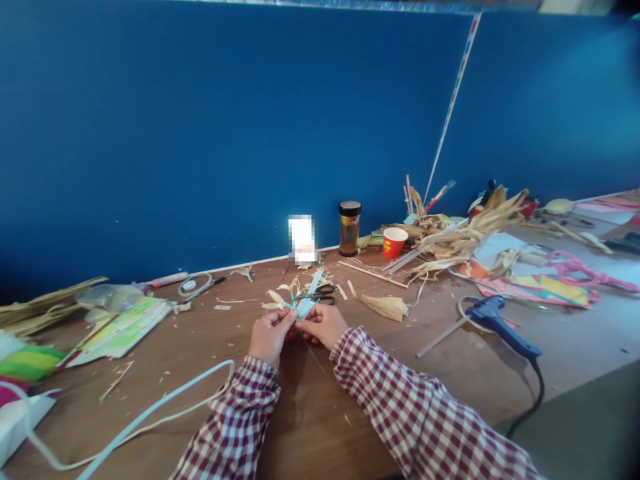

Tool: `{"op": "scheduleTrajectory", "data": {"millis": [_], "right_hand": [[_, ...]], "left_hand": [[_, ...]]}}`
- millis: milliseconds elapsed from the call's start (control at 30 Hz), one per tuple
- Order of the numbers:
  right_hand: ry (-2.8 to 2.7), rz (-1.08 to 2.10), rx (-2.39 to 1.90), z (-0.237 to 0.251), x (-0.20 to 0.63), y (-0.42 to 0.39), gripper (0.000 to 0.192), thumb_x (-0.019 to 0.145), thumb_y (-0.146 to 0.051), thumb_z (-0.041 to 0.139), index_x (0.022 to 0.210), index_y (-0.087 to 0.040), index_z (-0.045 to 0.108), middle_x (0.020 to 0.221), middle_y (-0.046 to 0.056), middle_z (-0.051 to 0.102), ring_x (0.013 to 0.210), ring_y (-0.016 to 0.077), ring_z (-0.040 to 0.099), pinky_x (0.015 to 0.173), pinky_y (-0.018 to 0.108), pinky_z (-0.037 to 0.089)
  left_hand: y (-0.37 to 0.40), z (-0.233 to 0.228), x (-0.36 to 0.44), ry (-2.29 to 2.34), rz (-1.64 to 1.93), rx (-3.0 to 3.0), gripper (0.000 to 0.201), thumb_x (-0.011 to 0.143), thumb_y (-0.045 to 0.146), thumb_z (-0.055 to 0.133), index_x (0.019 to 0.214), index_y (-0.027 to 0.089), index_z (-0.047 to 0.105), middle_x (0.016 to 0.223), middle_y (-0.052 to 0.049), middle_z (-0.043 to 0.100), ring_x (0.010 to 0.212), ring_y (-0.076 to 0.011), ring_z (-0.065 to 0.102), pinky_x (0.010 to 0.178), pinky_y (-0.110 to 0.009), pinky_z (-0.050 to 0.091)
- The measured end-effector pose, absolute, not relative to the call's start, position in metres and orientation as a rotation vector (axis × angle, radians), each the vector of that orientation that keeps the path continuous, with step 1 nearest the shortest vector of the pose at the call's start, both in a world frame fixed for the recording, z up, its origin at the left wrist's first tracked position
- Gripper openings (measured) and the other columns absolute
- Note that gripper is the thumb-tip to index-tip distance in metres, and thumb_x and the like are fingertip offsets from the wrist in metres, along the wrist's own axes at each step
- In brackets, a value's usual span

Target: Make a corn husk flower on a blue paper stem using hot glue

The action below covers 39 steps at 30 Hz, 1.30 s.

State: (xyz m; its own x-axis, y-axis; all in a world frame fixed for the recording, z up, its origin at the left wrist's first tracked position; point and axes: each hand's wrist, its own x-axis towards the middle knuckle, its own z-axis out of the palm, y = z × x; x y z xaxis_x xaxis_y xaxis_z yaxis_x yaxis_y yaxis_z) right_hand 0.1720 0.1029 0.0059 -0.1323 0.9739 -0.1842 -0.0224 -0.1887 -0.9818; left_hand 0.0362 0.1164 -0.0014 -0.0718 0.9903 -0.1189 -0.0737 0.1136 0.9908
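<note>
My left hand [271,335] and my right hand [324,325] meet above the middle of the brown table. Both have their fingertips pinched on a small craft piece [287,299] of pale corn husk petals. A light blue strip [306,307] is part of it, close to my right fingers. A thin thread or wire hangs below my hands. Just beyond my right hand lie black-handled scissors [326,292], partly covered by the blue strip. Farther right a loose corn husk piece [385,307] rests on the table.
A blue glue gun [505,328] with a black cord lies at right. A lidded jar [349,230], a red paper cup [395,243] and a corn husk heap [463,233] stand farther back. A white cable [165,400] loops at left, near printed paper [127,328]. Behind rises a blue partition [225,133].
</note>
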Motion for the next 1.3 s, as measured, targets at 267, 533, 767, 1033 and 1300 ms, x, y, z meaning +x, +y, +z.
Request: {"op": "scheduleTrajectory", "data": {"millis": [267, 533, 767, 1033, 1300], "right_hand": [[-1.168, 1.429, -1.203, 0.010, 0.171, 0.101, 0.019, 0.064, -0.028, 0.068, 0.067, -0.017, 0.052, 0.054, -0.004, 0.055, 0.048, 0.0090, 0.049, 0.042, 0.019, 0.037], [-1.154, 1.354, -1.139, 0.002, 0.167, 0.103, 0.021, 0.061, -0.030, 0.068, 0.068, -0.017, 0.053, 0.055, -0.005, 0.052, 0.048, 0.0088, 0.044, 0.040, 0.019, 0.036], [-1.238, 1.288, -1.179, -0.001, 0.166, 0.102, 0.019, 0.066, -0.033, 0.063, 0.074, -0.016, 0.059, 0.060, -0.003, 0.056, 0.051, 0.0096, 0.048, 0.044, 0.020, 0.039], [-0.989, 1.510, -1.088, -0.002, 0.160, 0.102, 0.021, 0.060, -0.030, 0.067, 0.070, -0.015, 0.055, 0.053, -0.004, 0.055, 0.048, 0.0081, 0.049, 0.047, 0.021, 0.041], [-0.880, 1.543, -1.047, -0.004, 0.158, 0.103, 0.026, 0.057, -0.032, 0.070, 0.067, -0.014, 0.054, 0.050, -0.005, 0.052, 0.045, 0.0061, 0.047, 0.046, 0.020, 0.041]], "left_hand": [[0.120, -0.008, 0.033, 1.268, 1.252, 1.043, 0.032, 0.054, 0.039, 0.075, 0.071, 0.014, 0.069, 0.066, -0.001, 0.068, 0.061, -0.0133, 0.060, 0.060, -0.023, 0.047], [0.119, -0.009, 0.035, 1.261, 1.278, 1.005, 0.033, 0.053, 0.039, 0.076, 0.072, 0.013, 0.070, 0.069, -0.002, 0.069, 0.062, -0.0130, 0.060, 0.061, -0.022, 0.047], [0.116, -0.006, 0.039, 1.256, 1.261, 0.901, 0.033, 0.052, 0.038, 0.077, 0.071, 0.013, 0.068, 0.062, -0.001, 0.067, 0.054, -0.0119, 0.059, 0.051, -0.021, 0.046], [0.108, 0.018, 0.045, 1.163, 1.127, 0.705, 0.015, 0.061, 0.018, 0.074, 0.073, 0.013, 0.067, 0.057, -0.001, 0.065, 0.049, -0.0083, 0.057, 0.046, -0.017, 0.046], [0.106, 0.025, 0.044, 1.143, 1.063, 0.689, 0.010, 0.064, 0.016, 0.072, 0.070, 0.016, 0.064, 0.059, 0.001, 0.063, 0.049, -0.0080, 0.057, 0.050, -0.018, 0.048]]}}
